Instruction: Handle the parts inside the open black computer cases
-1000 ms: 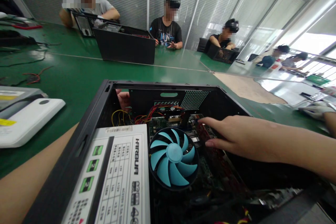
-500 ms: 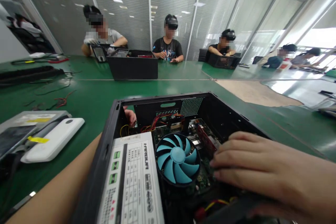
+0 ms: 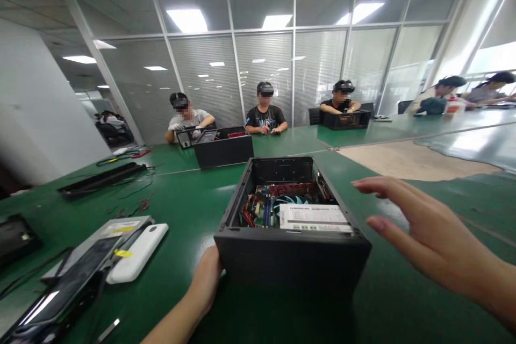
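From a camera on my head, I look forward and slightly down across a glossy green worktop (image 3: 193,199). My bare left hand (image 3: 207,274) and bare right hand (image 3: 427,226) reach in from the bottom and right edges, close by. An open-topped black computer case (image 3: 290,258) stands near, below centre; a pale-framed glass partition (image 3: 201,56) spans the far background.

Computer case (image 3: 290,258) blocking centre, gap rightward

A glass wall (image 3: 201,102) spans the far side — bright lights (image 3: 186,20) show in its upper panes. A white wall (image 3: 44,113) stands left, a window (image 3: 495,59) glows right — a shiny green table (image 3: 189,199) stretches between.
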The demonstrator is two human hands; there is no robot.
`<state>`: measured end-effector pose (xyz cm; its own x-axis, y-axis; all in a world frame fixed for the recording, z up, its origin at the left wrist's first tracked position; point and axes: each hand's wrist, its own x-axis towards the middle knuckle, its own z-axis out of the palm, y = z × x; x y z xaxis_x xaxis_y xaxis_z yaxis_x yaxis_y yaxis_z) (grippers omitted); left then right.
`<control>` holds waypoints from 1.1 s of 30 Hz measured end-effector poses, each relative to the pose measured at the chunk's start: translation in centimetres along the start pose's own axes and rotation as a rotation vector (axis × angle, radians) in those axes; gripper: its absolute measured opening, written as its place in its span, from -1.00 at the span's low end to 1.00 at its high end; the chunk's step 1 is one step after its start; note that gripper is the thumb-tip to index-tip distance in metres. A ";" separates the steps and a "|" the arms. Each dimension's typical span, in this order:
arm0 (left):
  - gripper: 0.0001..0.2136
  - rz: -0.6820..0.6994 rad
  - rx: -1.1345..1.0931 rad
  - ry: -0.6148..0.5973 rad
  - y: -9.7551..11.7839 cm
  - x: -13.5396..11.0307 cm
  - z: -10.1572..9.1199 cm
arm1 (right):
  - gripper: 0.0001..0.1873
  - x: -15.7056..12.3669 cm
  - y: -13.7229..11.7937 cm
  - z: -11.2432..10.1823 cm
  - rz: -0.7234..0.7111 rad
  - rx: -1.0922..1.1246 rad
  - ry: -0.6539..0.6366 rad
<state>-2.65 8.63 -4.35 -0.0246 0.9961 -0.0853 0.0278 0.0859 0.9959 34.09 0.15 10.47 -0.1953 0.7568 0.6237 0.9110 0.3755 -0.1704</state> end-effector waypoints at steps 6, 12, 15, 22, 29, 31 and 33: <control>-0.68 -0.026 0.148 -0.196 -0.2 -6.6 0.0 | -0.13 -2.5 -5.0 2.4 -0.352 -0.184 -0.029; -0.65 -0.030 0.294 -0.336 4.0 -7.2 0.4 | -0.20 -3.3 -4.8 5.9 -0.280 -0.223 0.061; -0.60 0.067 0.326 -0.333 6.5 -5.4 -0.7 | -0.29 -3.6 -4.4 6.1 -0.328 -0.185 0.157; -0.75 0.053 0.232 -0.224 7.6 2.0 -1.1 | -0.55 -4.1 -4.3 6.4 -0.289 -0.072 0.226; -0.75 -0.039 -0.073 -0.063 3.9 4.7 3.1 | -0.62 -4.7 -4.8 6.6 -0.186 0.008 0.258; -0.74 0.016 -0.065 -0.056 3.3 4.3 3.3 | -0.62 -4.9 -5.0 6.8 -0.146 0.031 0.295; -0.71 0.046 -0.056 -0.081 3.0 3.9 3.0 | -0.61 -5.0 -5.1 7.2 -0.131 0.043 0.344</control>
<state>0.37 12.85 -1.74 0.0560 0.9977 -0.0392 -0.0292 0.0409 0.9987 27.79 -1.69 2.75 -0.1691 0.4799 0.8609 0.8690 0.4847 -0.0995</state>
